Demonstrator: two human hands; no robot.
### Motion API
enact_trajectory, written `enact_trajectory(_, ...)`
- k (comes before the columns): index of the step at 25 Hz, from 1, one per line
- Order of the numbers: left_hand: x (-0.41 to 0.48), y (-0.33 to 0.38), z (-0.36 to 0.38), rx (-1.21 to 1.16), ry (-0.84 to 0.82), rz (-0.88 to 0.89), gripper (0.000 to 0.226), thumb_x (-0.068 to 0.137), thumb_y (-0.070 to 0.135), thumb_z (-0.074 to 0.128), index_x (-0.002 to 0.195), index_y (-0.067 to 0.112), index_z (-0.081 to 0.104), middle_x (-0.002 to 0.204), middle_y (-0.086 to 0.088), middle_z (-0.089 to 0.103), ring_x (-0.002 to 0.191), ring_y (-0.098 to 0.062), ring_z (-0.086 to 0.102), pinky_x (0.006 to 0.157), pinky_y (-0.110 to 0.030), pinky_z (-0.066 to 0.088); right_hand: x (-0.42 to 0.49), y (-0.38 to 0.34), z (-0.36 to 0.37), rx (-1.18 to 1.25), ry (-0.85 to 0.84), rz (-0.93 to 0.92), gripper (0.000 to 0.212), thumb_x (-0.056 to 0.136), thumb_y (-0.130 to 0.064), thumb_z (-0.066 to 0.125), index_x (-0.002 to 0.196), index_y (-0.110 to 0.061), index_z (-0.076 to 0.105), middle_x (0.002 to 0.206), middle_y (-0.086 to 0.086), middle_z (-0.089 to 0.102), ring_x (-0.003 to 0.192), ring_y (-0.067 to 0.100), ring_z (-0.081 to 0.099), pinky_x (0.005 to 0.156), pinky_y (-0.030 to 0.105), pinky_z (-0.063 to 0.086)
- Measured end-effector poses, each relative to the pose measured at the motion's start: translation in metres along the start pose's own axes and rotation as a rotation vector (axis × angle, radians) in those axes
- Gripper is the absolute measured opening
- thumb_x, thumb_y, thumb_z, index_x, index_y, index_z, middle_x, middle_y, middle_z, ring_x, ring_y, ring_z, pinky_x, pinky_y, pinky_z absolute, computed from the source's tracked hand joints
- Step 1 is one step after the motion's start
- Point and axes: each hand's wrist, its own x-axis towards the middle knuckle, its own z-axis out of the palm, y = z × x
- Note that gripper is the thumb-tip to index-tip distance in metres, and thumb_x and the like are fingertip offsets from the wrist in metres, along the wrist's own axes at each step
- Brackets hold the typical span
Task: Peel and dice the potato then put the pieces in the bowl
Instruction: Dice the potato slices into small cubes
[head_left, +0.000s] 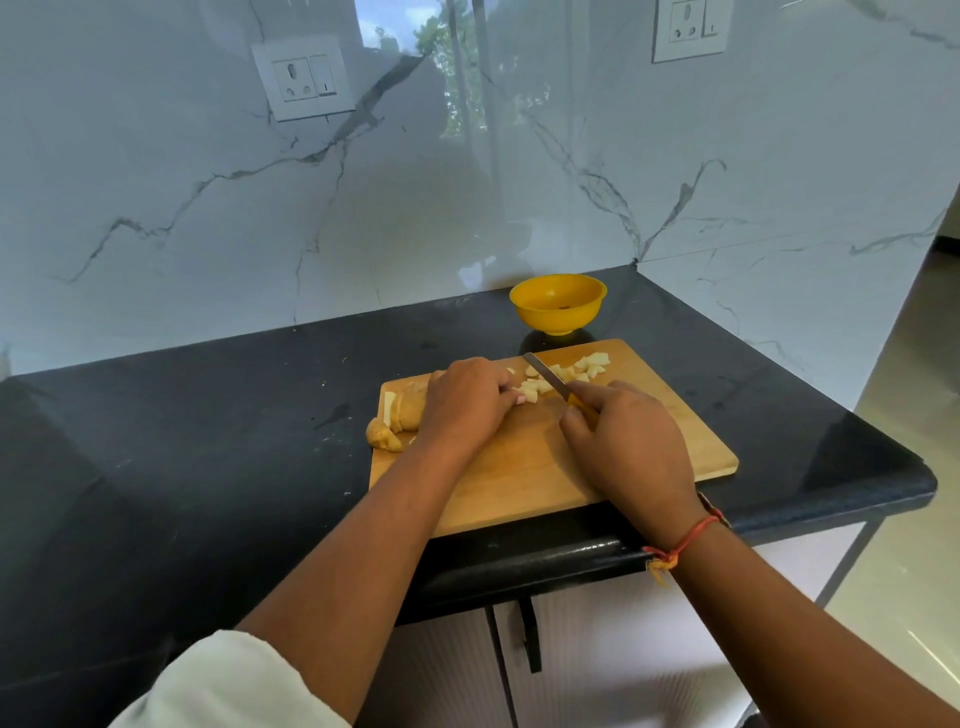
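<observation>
A wooden cutting board (524, 483) lies on the black counter. My left hand (467, 402) presses down on pale potato pieces (532, 389) near the board's middle. My right hand (631, 441) grips a yellow-handled knife (545, 375), its blade angled across the pieces. More diced potato (589, 366) lies in a loose pile at the board's far right. Brown potato peels (392, 421) sit at the board's left edge, partly behind my left hand. A yellow bowl (558, 304) stands just beyond the board, with no potato pieces showing in it.
The black counter (208, 441) runs left and ends in a rounded corner at the right. A marble-patterned wall with two sockets (304, 78) rises behind. Cabinet doors with a dark handle (532, 639) are below the front edge.
</observation>
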Motion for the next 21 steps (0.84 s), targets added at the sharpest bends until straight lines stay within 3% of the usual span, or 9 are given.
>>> enact_trajectory(3, 0.011, 0.003, 0.004, -0.087, -0.039, 0.006, 0.018, 0.092, 0.033, 0.069, 0.093, 0.019, 0.079, 0.092, 0.000, 0.074, 0.089, -0.017, 0.066, 0.089, -0.042, 0.053, 0.000, 0.000, -0.001, 0.016, 0.004, 0.008, 0.038, 0.098, -0.036, 0.051, 0.134, -0.031, 0.061, 0.088, -0.008, 0.052, 0.069, 0.008, 0.049, 0.055, 0.021, 0.043)
enact_trajectory(8, 0.014, 0.013, 0.002, -0.144, -0.036, 0.018, 0.013, 0.091, 0.028, 0.071, 0.092, 0.018, 0.079, 0.088, 0.002, 0.072, 0.083, -0.013, 0.064, 0.081, -0.035, 0.054, 0.001, 0.002, -0.001, 0.015, 0.014, 0.017, 0.038, 0.097, -0.037, 0.050, 0.133, -0.032, 0.062, 0.089, -0.007, 0.053, 0.069, 0.008, 0.050, 0.056, 0.022, 0.043)
enact_trajectory(10, 0.016, 0.004, -0.005, -0.178, -0.013, -0.012, 0.011, 0.092, 0.025, 0.069, 0.095, 0.020, 0.079, 0.095, 0.004, 0.073, 0.088, -0.013, 0.064, 0.079, -0.029, 0.051, 0.000, 0.002, -0.001, 0.021, 0.006, 0.006, 0.037, 0.097, -0.037, 0.049, 0.132, -0.033, 0.061, 0.089, -0.008, 0.053, 0.071, 0.008, 0.050, 0.058, 0.023, 0.046)
enact_trajectory(12, 0.020, -0.010, -0.016, -0.147, 0.000, -0.080, 0.012, 0.094, 0.023, 0.067, 0.101, 0.023, 0.076, 0.104, 0.005, 0.072, 0.098, -0.016, 0.064, 0.091, -0.035, 0.050, 0.001, 0.002, -0.001, 0.023, -0.008, -0.002, 0.037, 0.098, -0.039, 0.049, 0.133, -0.034, 0.061, 0.090, -0.008, 0.054, 0.074, 0.008, 0.052, 0.062, 0.025, 0.050)
enact_trajectory(15, 0.025, -0.020, -0.026, 0.060, -0.155, -0.149, 0.018, 0.093, 0.039, 0.067, 0.106, 0.028, 0.073, 0.110, 0.007, 0.070, 0.107, -0.019, 0.061, 0.106, -0.049, 0.038, 0.002, 0.002, 0.000, 0.011, -0.029, -0.003, 0.039, 0.098, -0.040, 0.048, 0.135, -0.035, 0.059, 0.092, -0.010, 0.051, 0.073, 0.008, 0.051, 0.061, 0.023, 0.049)
enact_trajectory(17, 0.027, -0.015, -0.028, 0.155, -0.249, -0.156, 0.024, 0.093, 0.043, 0.065, 0.109, 0.027, 0.073, 0.111, 0.006, 0.070, 0.110, -0.019, 0.059, 0.103, -0.049, 0.032, 0.001, 0.002, -0.001, 0.008, -0.029, -0.003, 0.039, 0.098, -0.041, 0.049, 0.135, -0.035, 0.058, 0.093, -0.011, 0.049, 0.072, 0.007, 0.050, 0.060, 0.022, 0.048)
enact_trajectory(21, 0.030, -0.009, -0.024, 0.092, -0.220, -0.186, 0.019, 0.094, 0.035, 0.067, 0.108, 0.026, 0.074, 0.112, 0.005, 0.069, 0.112, -0.021, 0.058, 0.100, -0.047, 0.032, 0.000, 0.000, -0.001, 0.018, -0.023, -0.014, 0.039, 0.097, -0.040, 0.049, 0.134, -0.034, 0.060, 0.094, -0.009, 0.054, 0.075, 0.009, 0.054, 0.064, 0.028, 0.055)
